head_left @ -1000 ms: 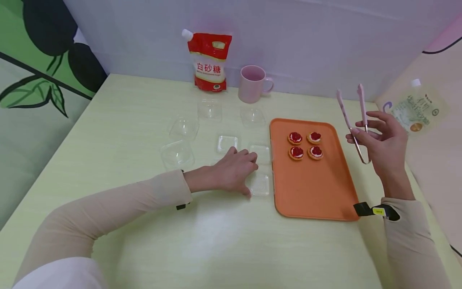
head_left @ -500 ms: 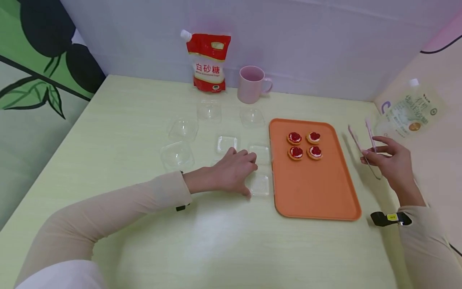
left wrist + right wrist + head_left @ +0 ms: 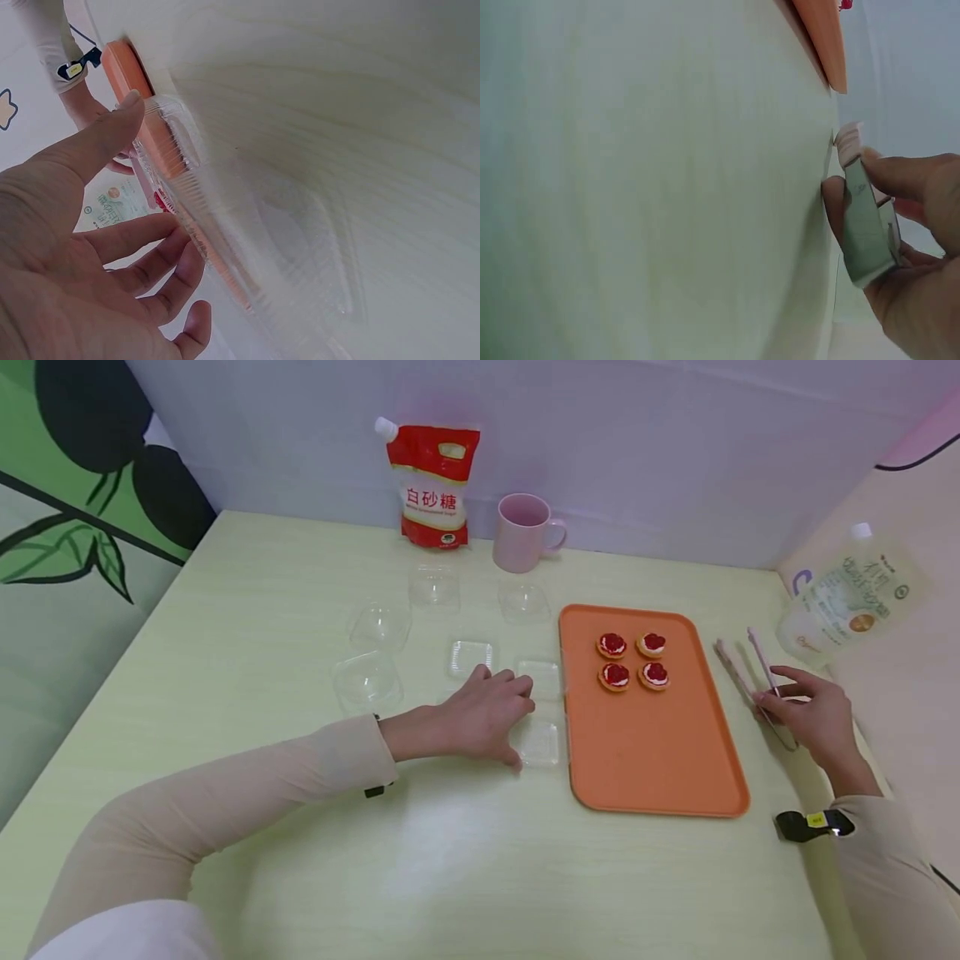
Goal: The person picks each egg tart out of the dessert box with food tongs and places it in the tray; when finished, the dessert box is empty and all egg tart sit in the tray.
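My left hand (image 3: 487, 718) reaches over the clear plastic containers beside the orange tray (image 3: 660, 760). In the left wrist view, its thumb and index finger hold the side edge of a clear plastic container (image 3: 217, 202); the other fingers are loosely bent. Right of the tray, my right hand (image 3: 817, 714) grips pink-tipped metal tongs (image 3: 759, 653) low over the table, their arms spread and nothing between the tips. The bent metal end of the tongs (image 3: 866, 225) shows between thumb and fingers in the right wrist view. Several small tarts (image 3: 616, 677) with red topping sit on the tray's far half.
Domed clear lids (image 3: 381, 627) and shallow clear bases (image 3: 472, 657) stand left of the tray. Behind them are a red and white sugar bag (image 3: 435, 493) and a pink mug (image 3: 521, 539). A pale spouted pouch (image 3: 843, 602) stands at the far right.
My right hand has moved right and lowered the tongs towards the table beside the tray. My left hand has stayed in place at the container.
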Tool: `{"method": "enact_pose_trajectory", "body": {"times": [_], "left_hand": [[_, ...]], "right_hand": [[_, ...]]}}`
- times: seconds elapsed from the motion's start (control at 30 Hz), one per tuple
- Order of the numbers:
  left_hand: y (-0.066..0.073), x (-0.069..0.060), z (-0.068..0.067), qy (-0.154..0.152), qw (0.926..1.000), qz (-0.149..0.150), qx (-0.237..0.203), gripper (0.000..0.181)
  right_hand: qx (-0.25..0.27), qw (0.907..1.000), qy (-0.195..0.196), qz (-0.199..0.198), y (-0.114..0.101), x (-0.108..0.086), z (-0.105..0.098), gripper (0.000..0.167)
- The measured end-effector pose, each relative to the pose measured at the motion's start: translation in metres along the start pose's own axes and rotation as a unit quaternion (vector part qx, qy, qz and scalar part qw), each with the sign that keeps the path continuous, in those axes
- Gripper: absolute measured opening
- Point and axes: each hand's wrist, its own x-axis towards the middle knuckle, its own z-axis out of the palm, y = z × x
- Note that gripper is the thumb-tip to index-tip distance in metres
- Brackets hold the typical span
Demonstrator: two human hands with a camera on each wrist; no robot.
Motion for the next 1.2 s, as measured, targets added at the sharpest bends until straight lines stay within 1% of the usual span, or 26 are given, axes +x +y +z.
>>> {"method": "enact_pose_trajectory", "body": {"times": [0.03,0.07,0.1,0.2,0.27,0.33,0.47,0.57,0.7,0.83,0.93,1.07,1.2], "left_hand": [[0.000,0.000,0.000,0.000,1.0000,-0.001,0.000,0.061],[0.000,0.000,0.000,-0.001,1.0000,-0.001,0.000,0.061],[0.000,0.000,0.000,-0.001,1.0000,-0.001,0.000,0.061],[0.001,0.000,-0.001,-0.004,1.0000,-0.002,0.000,0.062],[0.001,0.001,-0.001,-0.004,1.0000,-0.002,0.000,0.062],[0.002,0.001,-0.001,-0.004,1.0000,-0.001,-0.001,0.062],[0.002,0.002,-0.001,-0.002,1.0000,0.001,-0.001,0.062],[0.002,0.003,-0.001,-0.005,1.0000,0.002,0.000,0.063],[0.002,0.005,-0.002,-0.010,1.0000,-0.001,-0.001,0.066],[0.002,0.004,-0.002,-0.014,0.9999,-0.009,0.000,0.068],[0.002,0.003,-0.002,-0.018,0.9997,-0.018,0.003,0.069],[0.001,0.001,-0.002,-0.017,0.9995,-0.026,0.000,0.070],[0.001,-0.001,-0.001,-0.013,0.9995,-0.026,-0.013,0.073]], "right_hand": [[-0.048,0.9988,0.009,-0.004,0.000,0.000,0.000,0.055],[-0.086,0.9962,0.016,-0.006,-0.001,0.000,0.000,0.057],[-0.108,0.9940,0.017,-0.004,-0.001,0.000,0.000,0.058],[-0.130,0.9915,0.007,0.006,-0.002,-0.001,0.000,0.061],[-0.130,0.9913,-0.006,0.018,-0.002,-0.001,-0.001,0.065],[-0.141,0.9895,-0.012,0.026,-0.002,-0.001,-0.003,0.067],[-0.187,0.9818,-0.008,0.030,-0.002,-0.003,-0.006,0.067],[-0.201,0.9789,-0.007,0.033,0.001,-0.004,-0.008,0.065],[-0.200,0.9793,-0.005,0.032,0.002,-0.007,-0.012,0.064],[-0.185,0.9823,0.007,0.032,-0.006,-0.008,-0.015,0.066],[-0.159,0.9866,0.017,0.035,-0.018,-0.007,-0.014,0.069],[-0.110,0.9934,0.024,0.022,-0.037,-0.004,-0.009,0.069],[-0.085,0.9960,0.026,0.005,-0.054,-0.003,-0.004,0.066]]}}
